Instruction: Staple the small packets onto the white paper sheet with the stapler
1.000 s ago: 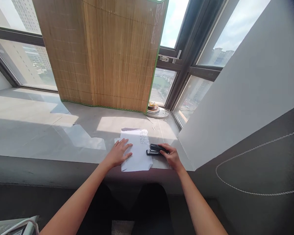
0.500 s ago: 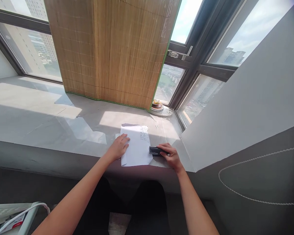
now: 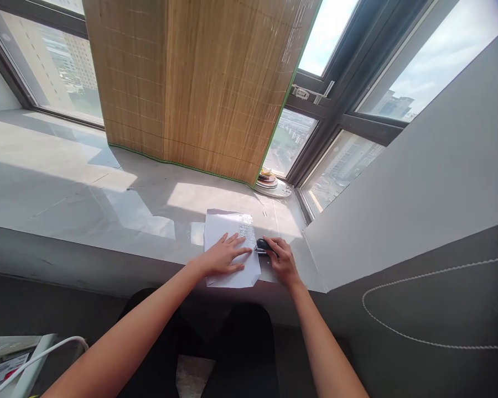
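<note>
White sheets of paper point(image 3: 224, 224) lie near the front edge of the sill, with a patch of dark line pattern at their upper right. Flat on the paper rests my left hand point(image 3: 227, 255), its fingers spread and one fingertip close to the right edge. My right hand point(image 3: 283, 260) is wrapped round a black stapler point(image 3: 264, 246), whose front end meets the right edge of the paper. Whether the paper is between the stapler's jaws is too small to tell. A small white piece of paper point(image 3: 197, 233) lies just left of the sheets.
A bamboo blind point(image 3: 199, 88) hangs behind the sill point(image 3: 149, 193). Stacked plates point(image 3: 271, 185) stand in the corner by the window. At right, a white wall point(image 3: 431, 160) rises and a cord loop point(image 3: 398, 331) hangs. A pale rack point(image 3: 37, 359) stands at lower left.
My left hand has slid right, from the paper's left edge to its middle, and spread out. The stapler, in my right hand, has turned and moved slightly up. The view has shifted a little.
</note>
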A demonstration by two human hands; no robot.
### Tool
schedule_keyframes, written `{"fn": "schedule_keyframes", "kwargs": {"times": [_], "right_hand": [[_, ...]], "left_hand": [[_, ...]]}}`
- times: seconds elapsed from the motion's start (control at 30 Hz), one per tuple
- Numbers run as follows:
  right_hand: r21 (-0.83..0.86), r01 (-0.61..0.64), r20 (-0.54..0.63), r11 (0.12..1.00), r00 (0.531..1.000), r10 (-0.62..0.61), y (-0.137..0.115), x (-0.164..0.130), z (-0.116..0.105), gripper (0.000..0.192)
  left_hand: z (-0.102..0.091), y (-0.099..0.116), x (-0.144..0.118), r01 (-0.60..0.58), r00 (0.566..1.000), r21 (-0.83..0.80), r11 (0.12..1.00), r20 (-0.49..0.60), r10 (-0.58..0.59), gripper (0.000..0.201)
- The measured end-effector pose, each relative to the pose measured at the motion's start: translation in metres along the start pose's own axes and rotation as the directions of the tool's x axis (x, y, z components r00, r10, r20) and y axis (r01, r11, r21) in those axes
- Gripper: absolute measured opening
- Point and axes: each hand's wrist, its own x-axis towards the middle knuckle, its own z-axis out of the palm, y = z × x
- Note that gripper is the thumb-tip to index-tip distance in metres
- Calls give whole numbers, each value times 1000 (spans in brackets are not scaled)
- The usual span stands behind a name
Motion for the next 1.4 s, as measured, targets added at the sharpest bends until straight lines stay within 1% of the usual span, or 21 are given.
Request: {"fn": "schedule_keyframes", "kwargs": {"times": [0.13, 0.2, 0.3, 0.43, 0.57, 0.7, 0.9, 1.1, 1.4], "right_hand": [[-55, -81, -89, 995, 993, 76, -2, 7, 8, 46], [-72, -106, -105, 992, 990, 98, -6, 11, 12, 47], [-109, -100, -62, 989, 994, 93, -11, 16, 17, 49], [-150, -93, -32, 984, 996, 89, -13, 16, 18, 50], [-150, -109, -36, 983, 994, 105, -12, 15, 17, 45], [-153, -108, -13, 982, 994, 107, -13, 14, 17, 44], [-232, -107, 3, 967, 994, 110, -17, 15, 18, 44], [-258, -106, 7, 960, 994, 111, -20, 15, 19, 43], [-314, -114, 30, 943, 991, 129, -23, 15, 20, 52]], "left_hand": [[-2, -4, -6, -52, 998, -15, 999, 21, 53, 55], [-4, -3, -7, -67, 997, -11, 998, 45, 68, 59], [-6, -1, -5, -67, 994, 8, 998, 82, 66, 66], [-8, 2, -3, -47, 994, 20, 999, 103, 45, 68], [-7, 0, -2, -43, 996, 18, 999, 82, 41, 68], [-6, -3, -1, -39, 996, 17, 999, 78, 37, 67], [-5, -3, -1, -39, 996, 25, 999, 77, 37, 67], [-4, -4, -1, -37, 997, 14, 999, 66, 36, 68], [-2, -4, -1, -39, 998, -4, 999, 41, 39, 67]]}}
